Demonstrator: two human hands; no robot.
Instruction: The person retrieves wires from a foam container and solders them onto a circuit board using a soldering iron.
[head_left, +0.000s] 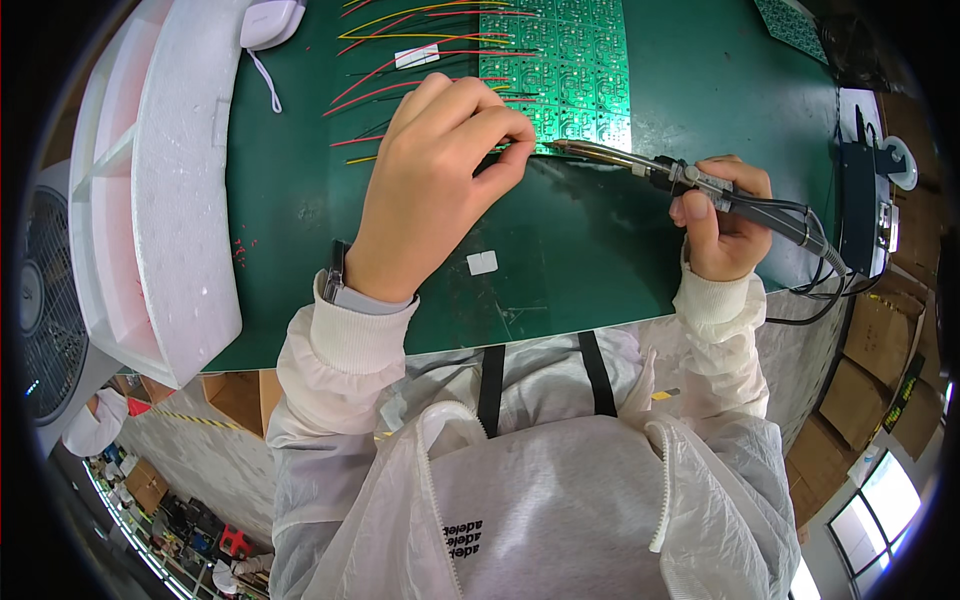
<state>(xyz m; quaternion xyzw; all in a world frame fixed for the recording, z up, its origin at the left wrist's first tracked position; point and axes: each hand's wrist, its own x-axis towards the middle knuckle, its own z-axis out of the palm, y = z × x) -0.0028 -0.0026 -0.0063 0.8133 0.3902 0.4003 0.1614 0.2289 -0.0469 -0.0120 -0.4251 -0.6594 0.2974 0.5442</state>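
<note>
A green circuit board panel (pixel 590 65) lies at the far middle, with rows of small parts on it. Red, yellow and black wires (pixel 385 65) run leftward from its left part. My left hand (pixel 440 170) is closed in a pinch at the panel's near left corner, on a thin wire mostly hidden by the fingers. In my right hand (pixel 725 215) is a soldering iron (pixel 690 180), gripped like a pen. Its tip meets the panel's near edge, just right of my left fingertips.
White foam trays (pixel 185 200) stand along the left, near a fan (pixel 45 290). A white case with a strap (pixel 270 25) lies at the far left. White pieces (pixel 482 262) rest on the green mat. At right stand a dark box (pixel 862 210) and the iron's looping cable (pixel 825 300).
</note>
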